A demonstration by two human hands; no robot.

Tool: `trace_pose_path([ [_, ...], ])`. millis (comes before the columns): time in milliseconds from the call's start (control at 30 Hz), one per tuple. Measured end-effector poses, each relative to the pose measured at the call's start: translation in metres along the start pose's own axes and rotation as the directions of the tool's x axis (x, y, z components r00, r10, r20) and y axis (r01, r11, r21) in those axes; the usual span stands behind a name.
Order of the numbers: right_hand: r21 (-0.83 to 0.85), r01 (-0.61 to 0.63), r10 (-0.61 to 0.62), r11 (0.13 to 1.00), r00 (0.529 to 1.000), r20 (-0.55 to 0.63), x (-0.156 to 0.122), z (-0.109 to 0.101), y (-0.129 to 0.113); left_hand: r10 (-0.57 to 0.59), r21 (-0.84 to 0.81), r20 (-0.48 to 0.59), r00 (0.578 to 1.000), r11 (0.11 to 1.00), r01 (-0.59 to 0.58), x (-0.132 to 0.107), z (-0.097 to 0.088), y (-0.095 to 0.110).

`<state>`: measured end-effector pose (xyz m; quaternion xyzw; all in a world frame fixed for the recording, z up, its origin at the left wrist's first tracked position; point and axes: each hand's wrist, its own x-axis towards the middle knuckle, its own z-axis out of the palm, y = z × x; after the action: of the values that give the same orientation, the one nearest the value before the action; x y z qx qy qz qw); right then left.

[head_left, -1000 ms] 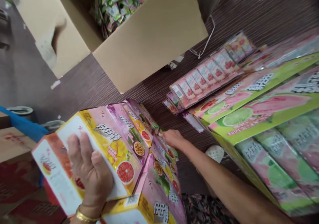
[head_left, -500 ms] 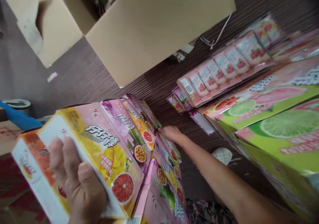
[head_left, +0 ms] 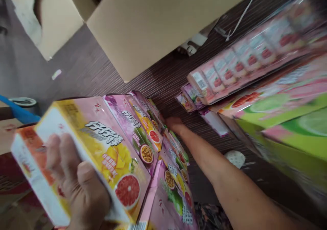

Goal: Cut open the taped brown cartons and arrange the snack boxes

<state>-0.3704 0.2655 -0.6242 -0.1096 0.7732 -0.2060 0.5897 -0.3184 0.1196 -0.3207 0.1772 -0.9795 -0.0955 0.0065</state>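
Observation:
My left hand (head_left: 74,182) grips a yellow-and-pink fruit snack box (head_left: 102,148) at the lower left, fingers wrapped over its white end. Behind it stands a row of pink boxes (head_left: 143,127) with grapefruit and passion fruit pictures, leaning on the dark striped table (head_left: 158,87). My right hand (head_left: 173,123) reaches along the far end of that row and touches the last boxes; its fingers are blurred and partly hidden behind them. My right forearm runs from the lower right.
A large open cardboard carton (head_left: 145,22) stands at the back. Shrink-wrapped pink packs (head_left: 242,59) and green-pink lime display boxes (head_left: 286,117) fill the right side. A blue object (head_left: 17,112) and red-printed cartons lie at the left. A white round thing (head_left: 235,157) rests on the table.
The view has shifted and tilted, blurring the right side. My right hand has slid farther along the row toward its far end. My left hand keeps its hold on the yellow box.

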Motion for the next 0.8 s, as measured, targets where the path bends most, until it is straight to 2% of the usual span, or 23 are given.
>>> trace_pose_path([
  [100,-0.004,-0.078,0.078,0.997,0.997,-0.002,-0.062,0.015,0.030,0.098,0.022,-0.029,0.995,0.995,-0.097,-0.001,0.006,-0.007],
  [200,0.021,-0.204,0.205,0.979,0.976,-0.080,-0.126,0.022,0.046,0.070,0.011,-0.049,0.996,0.998,-0.069,0.002,0.010,-0.008],
  [267,0.044,-0.247,0.250,0.968,0.963,-0.097,-0.173,0.028,0.049,0.039,-0.005,-0.044,0.998,0.999,-0.039,0.006,0.008,-0.006],
  [367,0.062,-0.230,0.234,0.971,0.970,-0.065,-0.245,0.040,0.045,-0.020,-0.048,-0.015,1.000,0.999,0.020,0.010,-0.003,-0.003],
  [433,0.060,-0.211,0.214,0.976,0.975,-0.052,-0.289,0.047,0.040,-0.025,-0.091,0.003,1.000,0.996,0.025,-0.001,-0.016,0.002],
  [500,0.053,-0.200,0.203,0.978,0.978,-0.057,-0.323,0.049,0.034,0.014,-0.129,0.024,1.000,0.992,-0.011,-0.028,-0.027,0.012],
  [567,0.051,-0.167,0.170,0.985,0.982,-0.077,-0.347,0.043,0.024,0.037,-0.136,0.076,0.996,0.990,-0.027,-0.067,-0.031,0.025],
  [667,0.052,-0.055,0.061,0.997,0.991,-0.120,-0.362,0.022,0.004,-0.026,-0.052,0.108,0.994,0.998,0.032,-0.116,-0.022,0.043],
  [733,0.044,0.025,-0.018,0.999,0.988,-0.154,-0.363,0.005,-0.014,-0.047,0.001,0.081,0.996,0.999,0.047,-0.130,-0.013,0.048],
  [800,0.033,0.097,-0.090,0.995,0.981,-0.171,-0.359,-0.009,-0.031,-0.044,0.016,0.070,0.997,0.999,0.043,-0.129,-0.007,0.049],
])
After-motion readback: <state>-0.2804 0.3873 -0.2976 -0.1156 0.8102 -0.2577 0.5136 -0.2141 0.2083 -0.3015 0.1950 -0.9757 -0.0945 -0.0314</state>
